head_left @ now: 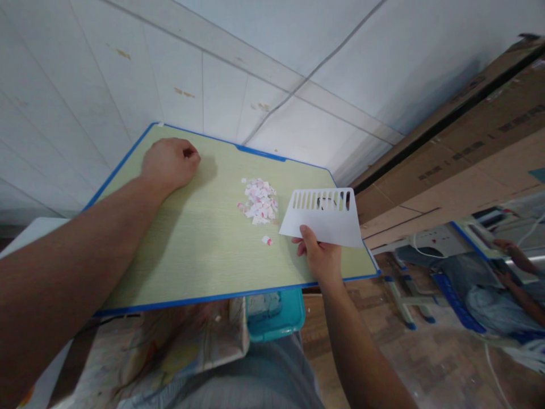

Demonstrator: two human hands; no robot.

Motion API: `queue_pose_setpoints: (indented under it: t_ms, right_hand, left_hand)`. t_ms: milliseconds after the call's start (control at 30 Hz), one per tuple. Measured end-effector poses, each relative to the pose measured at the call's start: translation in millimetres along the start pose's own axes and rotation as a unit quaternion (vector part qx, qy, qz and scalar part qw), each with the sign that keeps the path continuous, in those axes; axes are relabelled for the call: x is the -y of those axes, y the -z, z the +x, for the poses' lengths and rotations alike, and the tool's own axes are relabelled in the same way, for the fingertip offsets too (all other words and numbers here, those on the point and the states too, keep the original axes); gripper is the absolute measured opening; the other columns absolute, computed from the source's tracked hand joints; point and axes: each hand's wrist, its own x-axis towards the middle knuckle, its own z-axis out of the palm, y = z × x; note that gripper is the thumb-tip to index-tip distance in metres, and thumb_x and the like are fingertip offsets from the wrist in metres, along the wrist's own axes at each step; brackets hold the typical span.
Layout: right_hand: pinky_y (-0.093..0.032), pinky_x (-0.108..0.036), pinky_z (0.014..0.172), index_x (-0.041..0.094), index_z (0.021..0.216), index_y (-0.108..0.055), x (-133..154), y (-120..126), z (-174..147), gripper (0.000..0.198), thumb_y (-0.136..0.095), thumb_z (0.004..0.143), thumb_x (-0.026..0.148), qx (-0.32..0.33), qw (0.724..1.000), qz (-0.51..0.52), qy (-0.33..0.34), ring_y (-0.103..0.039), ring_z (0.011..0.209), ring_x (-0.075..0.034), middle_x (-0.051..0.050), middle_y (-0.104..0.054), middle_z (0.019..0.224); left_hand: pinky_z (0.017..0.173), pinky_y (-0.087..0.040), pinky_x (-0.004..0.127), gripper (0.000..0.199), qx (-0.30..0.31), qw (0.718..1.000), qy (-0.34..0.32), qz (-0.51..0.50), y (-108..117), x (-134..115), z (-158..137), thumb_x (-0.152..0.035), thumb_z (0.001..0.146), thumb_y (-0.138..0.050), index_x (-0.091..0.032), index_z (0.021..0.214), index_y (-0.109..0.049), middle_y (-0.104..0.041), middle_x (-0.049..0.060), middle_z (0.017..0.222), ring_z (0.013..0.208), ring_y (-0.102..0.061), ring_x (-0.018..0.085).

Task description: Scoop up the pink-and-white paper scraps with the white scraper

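My right hand (pixel 321 258) grips the near edge of a white flat slotted piece (pixel 326 226), thumb on top. The piece has a row of slots along its far side, and it is held above the right part of the desk. My left hand (pixel 171 162) is closed with curled fingers over the far left part of the desk; whatever may be inside it is hidden. Between the hands lies a pile of small white and pink paper scraps (pixel 260 201). One loose scrap (pixel 266 241) sits apart, nearer to me.
The pale desk top (pixel 191 250) has a blue rim and stands against a white wall (pixel 221 85). Large cardboard boxes (pixel 460 142) stand on the right. Below the near edge is a turquoise bin (pixel 293 309). Another person (pixel 515 284) sits farther right.
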Motion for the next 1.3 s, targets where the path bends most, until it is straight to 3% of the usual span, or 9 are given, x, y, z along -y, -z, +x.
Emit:
queue_pose_setpoints:
  t_ms: [200,367,467,600,800,900,1033,1300]
  right_hand:
    - [-0.058,-0.035,0.053,0.026,0.082,-0.076,1,7,8,0.056,-0.094,0.091,0.079,0.003,0.999,0.052,-0.010,-0.071,0.050,-0.023,-0.010,-0.086,0.070]
    - [-0.056,-0.033,0.050,0.023,0.103,-0.077,10,34,25,0.054,-0.100,0.090,0.071,-0.096,0.987,0.125,0.026,-0.072,0.049,-0.022,-0.006,-0.086,0.072]
    - [-0.059,-0.034,0.050,0.023,0.105,-0.077,18,49,32,0.056,-0.103,0.089,0.071,-0.157,0.979,0.122,0.046,-0.071,0.049,-0.022,-0.003,-0.081,0.068]
    - [-0.058,-0.034,0.049,0.023,0.104,-0.079,22,61,36,0.044,-0.099,0.091,0.059,-0.177,0.978,0.100,0.044,-0.073,0.049,-0.023,-0.005,-0.083,0.071]
    - [-0.057,-0.033,0.046,0.023,0.091,-0.079,13,44,19,0.020,-0.089,0.086,0.039,-0.139,0.986,0.097,-0.010,-0.070,0.046,-0.022,-0.002,-0.079,0.065]
    - [-0.063,-0.035,0.053,0.023,0.087,-0.079,6,20,8,0.026,-0.089,0.095,0.047,-0.076,0.994,0.082,-0.018,-0.074,0.053,-0.023,-0.004,-0.082,0.069]
    - [-0.065,-0.036,0.056,0.025,0.087,-0.080,-1,-3,9,0.038,-0.088,0.097,0.060,-0.061,0.994,0.087,-0.009,-0.076,0.055,-0.024,-0.007,-0.085,0.072]
    - [-0.066,-0.037,0.060,0.026,0.081,-0.079,-3,-5,16,0.041,-0.090,0.096,0.063,0.014,0.997,0.069,-0.021,-0.076,0.058,-0.024,-0.006,-0.083,0.072]
  left_hand:
    - [0.131,-0.061,0.049,0.065,-0.009,1.000,0.001,0.008,1,1,0,-0.041,0.113,-0.046,-0.010,0.147,-0.090,-0.088,0.023,0.157,0.151,-0.078,0.038]
    - [0.132,-0.061,0.048,0.064,-0.011,1.000,0.001,0.001,0,4,0,-0.044,0.113,-0.045,-0.013,0.146,-0.091,-0.088,0.021,0.158,0.150,-0.078,0.038]
    - [0.131,-0.062,0.050,0.063,-0.009,1.000,0.006,-0.004,1,5,-1,-0.044,0.113,-0.046,-0.014,0.145,-0.091,-0.089,0.021,0.157,0.151,-0.079,0.039]
    - [0.133,-0.062,0.052,0.066,-0.002,1.000,0.012,-0.006,1,5,-1,-0.046,0.111,-0.045,-0.014,0.145,-0.092,-0.089,0.021,0.156,0.153,-0.079,0.042]
    - [0.132,-0.065,0.056,0.069,-0.012,1.000,0.020,-0.012,-4,12,1,-0.055,0.106,-0.044,-0.020,0.141,-0.094,-0.091,0.017,0.149,0.148,-0.081,0.044]
    - [0.132,-0.065,0.058,0.071,-0.013,0.999,0.025,-0.016,-6,16,4,-0.061,0.104,-0.045,-0.025,0.140,-0.095,-0.090,0.014,0.150,0.149,-0.081,0.046]
    - [0.132,-0.064,0.059,0.072,-0.015,1.000,0.019,-0.009,-8,17,5,-0.061,0.104,-0.044,-0.026,0.142,-0.095,-0.090,0.012,0.150,0.154,-0.079,0.046]
    - [0.132,-0.062,0.055,0.067,-0.019,1.000,-0.001,0.001,-6,11,1,-0.053,0.108,-0.044,-0.020,0.139,-0.093,-0.089,0.016,0.148,0.151,-0.079,0.043]
